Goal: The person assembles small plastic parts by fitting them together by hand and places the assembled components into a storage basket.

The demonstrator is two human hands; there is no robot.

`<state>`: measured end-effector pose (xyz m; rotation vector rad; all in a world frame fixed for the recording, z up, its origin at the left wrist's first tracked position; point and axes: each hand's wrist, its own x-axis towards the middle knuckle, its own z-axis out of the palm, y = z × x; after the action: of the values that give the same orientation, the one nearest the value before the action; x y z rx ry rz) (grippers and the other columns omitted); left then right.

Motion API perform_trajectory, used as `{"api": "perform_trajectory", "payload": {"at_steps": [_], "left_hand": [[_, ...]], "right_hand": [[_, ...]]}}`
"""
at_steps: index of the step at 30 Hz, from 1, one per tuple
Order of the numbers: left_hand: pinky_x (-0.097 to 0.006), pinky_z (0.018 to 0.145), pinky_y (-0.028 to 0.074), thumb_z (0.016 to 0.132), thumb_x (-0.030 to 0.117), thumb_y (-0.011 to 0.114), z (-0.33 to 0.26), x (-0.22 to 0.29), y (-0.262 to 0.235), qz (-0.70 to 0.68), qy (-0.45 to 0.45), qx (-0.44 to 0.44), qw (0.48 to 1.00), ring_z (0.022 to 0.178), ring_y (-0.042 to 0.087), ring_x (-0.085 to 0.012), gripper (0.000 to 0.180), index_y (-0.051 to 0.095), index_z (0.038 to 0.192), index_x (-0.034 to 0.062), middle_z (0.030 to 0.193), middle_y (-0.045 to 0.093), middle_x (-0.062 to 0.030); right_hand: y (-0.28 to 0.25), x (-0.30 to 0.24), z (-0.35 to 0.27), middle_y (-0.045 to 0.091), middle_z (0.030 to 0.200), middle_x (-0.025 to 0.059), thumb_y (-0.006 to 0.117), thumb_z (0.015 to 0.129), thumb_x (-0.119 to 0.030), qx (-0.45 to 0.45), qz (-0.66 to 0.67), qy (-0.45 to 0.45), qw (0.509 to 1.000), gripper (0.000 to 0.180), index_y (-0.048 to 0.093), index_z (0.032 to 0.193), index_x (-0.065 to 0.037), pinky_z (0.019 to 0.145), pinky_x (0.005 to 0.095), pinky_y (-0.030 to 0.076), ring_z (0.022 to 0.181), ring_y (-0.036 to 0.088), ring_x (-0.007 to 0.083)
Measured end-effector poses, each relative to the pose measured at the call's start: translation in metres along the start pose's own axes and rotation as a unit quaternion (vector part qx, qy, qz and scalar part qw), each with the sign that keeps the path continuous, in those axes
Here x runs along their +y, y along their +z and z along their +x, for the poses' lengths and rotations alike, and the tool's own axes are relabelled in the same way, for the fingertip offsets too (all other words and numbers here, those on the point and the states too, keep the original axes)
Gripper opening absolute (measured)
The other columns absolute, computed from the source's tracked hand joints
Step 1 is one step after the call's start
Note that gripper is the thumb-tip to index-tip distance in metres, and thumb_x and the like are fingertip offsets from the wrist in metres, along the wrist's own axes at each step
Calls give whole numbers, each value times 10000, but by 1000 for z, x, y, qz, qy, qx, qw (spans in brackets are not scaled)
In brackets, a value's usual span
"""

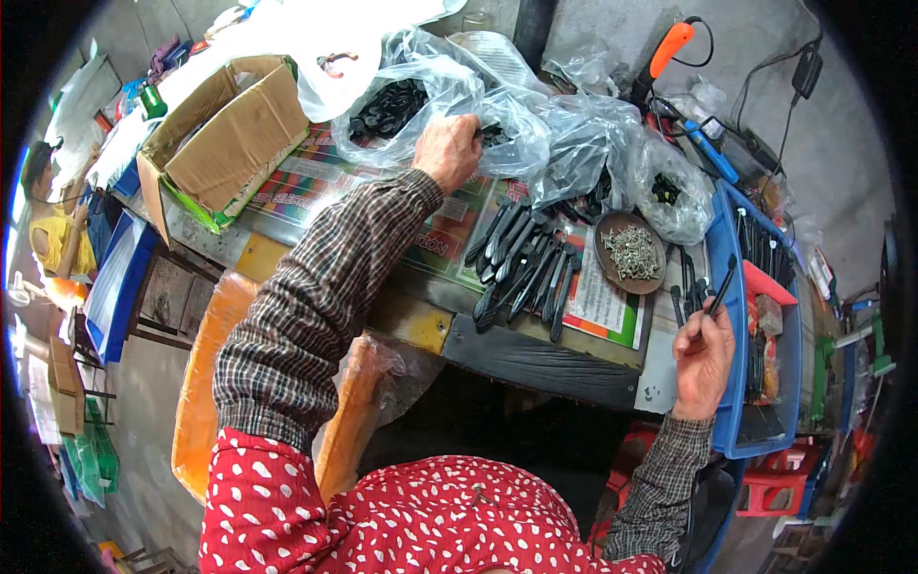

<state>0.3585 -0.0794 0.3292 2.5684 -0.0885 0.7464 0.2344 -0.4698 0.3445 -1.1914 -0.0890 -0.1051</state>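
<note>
My left hand [448, 153] reaches to the far side of the table, at the mouth of a clear plastic bag [521, 143] with small black parts in it. Its fingers are curled, and their tips are hidden. Just left of it, another clear bag lies open around black plastic parts [390, 107]. At the right, my right hand [703, 364] pinches a slim black rod-like piece [727, 279] that points up. Between the hands lies a pile of long black handle-shaped pieces [526, 263]. A round brown dish [612, 277] full of small silvery screws [631, 251] stands beside the pile.
A blue crate [732, 421] with black pieces borders the table's right side. An orange-handled tool [669, 50] and a blue-handled tool [710, 151] sit behind, near cables. An open cardboard box [234, 134] stands at the left. An orange container [206, 383] is below the table edge.
</note>
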Motion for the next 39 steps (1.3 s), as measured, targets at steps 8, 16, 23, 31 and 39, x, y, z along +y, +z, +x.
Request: {"api": "perform_trajectory", "payload": {"at_steps": [8, 16, 23, 31, 39], "left_hand": [[-431, 753, 509, 789, 217, 636, 20, 10, 14, 71, -86, -89, 990, 877, 637, -354, 225, 673, 900, 24, 891, 657, -200], [-415, 778, 498, 780, 253, 683, 33, -7, 36, 102, -122, -78, 984, 884, 640, -334, 276, 688, 994, 78, 911, 663, -184], [-441, 779, 502, 769, 200, 655, 29, -3, 39, 85, -135, -54, 986, 902, 637, -356, 215, 689, 919, 50, 915, 662, -196], [-437, 775, 496, 800, 261, 642, 34, -7, 44, 107, -128, -63, 984, 874, 636, -355, 253, 689, 997, 110, 912, 660, -185], [-415, 779, 497, 782, 310, 671, 31, 3, 32, 62, -139, -90, 984, 881, 646, -318, 295, 692, 1017, 133, 923, 674, -151]], "right_hand": [[21, 14, -2, 570, 605, 61, 568, 914, -201, -8, -77, 7, 997, 161, 551, 957, -46, 376, 216, 406, 452, 532, 123], [25, 23, -7, 600, 625, 62, 612, 890, -200, -40, -130, 11, 991, 185, 558, 928, -27, 401, 191, 425, 472, 562, 104], [30, 23, -10, 608, 640, 55, 603, 891, -178, -40, -145, 4, 989, 182, 552, 955, -16, 423, 183, 446, 491, 571, 92], [40, 23, -14, 609, 648, 60, 596, 896, -170, -59, -185, 12, 981, 187, 544, 976, -9, 445, 176, 459, 511, 577, 86], [41, 25, -13, 605, 655, 53, 598, 894, -159, -66, -192, 15, 979, 186, 541, 973, -1, 453, 178, 465, 519, 574, 86]]}}
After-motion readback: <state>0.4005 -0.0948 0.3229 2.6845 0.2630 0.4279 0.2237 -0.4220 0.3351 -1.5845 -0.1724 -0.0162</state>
